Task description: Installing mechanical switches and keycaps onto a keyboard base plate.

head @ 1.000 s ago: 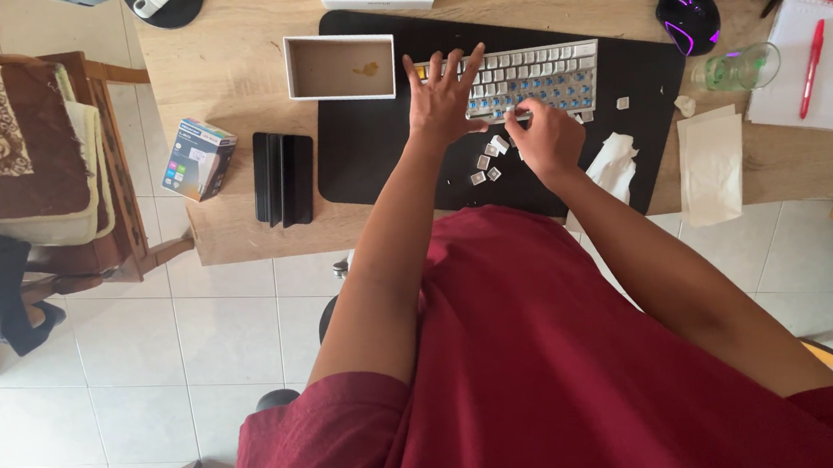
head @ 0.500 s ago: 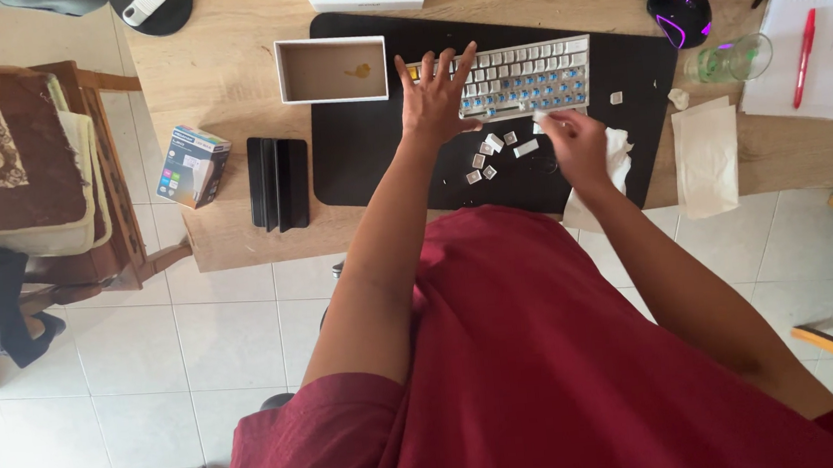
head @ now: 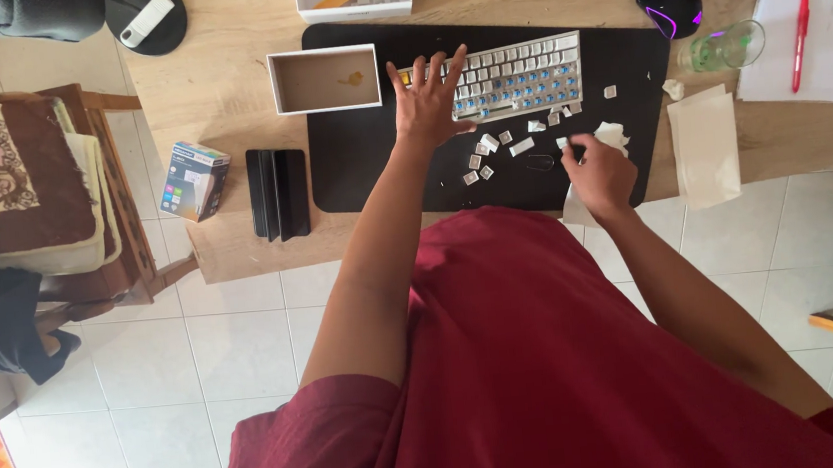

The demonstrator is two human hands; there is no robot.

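Plastic keycaps [head: 489,145] feel light, hard and slippery, so my right hand [head: 600,176] pinches 1 by its sides while my left hand [head: 428,102], fingers spread wide, steadies the keyboard [head: 523,74].

Keyboard [head: 514,80] left end under left hand [head: 427,103]; fingertip contents unclear.

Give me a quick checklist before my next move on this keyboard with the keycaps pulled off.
1. Left hand steadies keyboard: ok, spread flat on its left end.
2. Right hand grip: cannot tell, closed near the white tissue.
3. Loose keycaps gathered on the black desk mat: ok.
4. Wire keycap puller within reach: ok, beside right hand.
5. Glass clear of the work: ok, upright off the mat.
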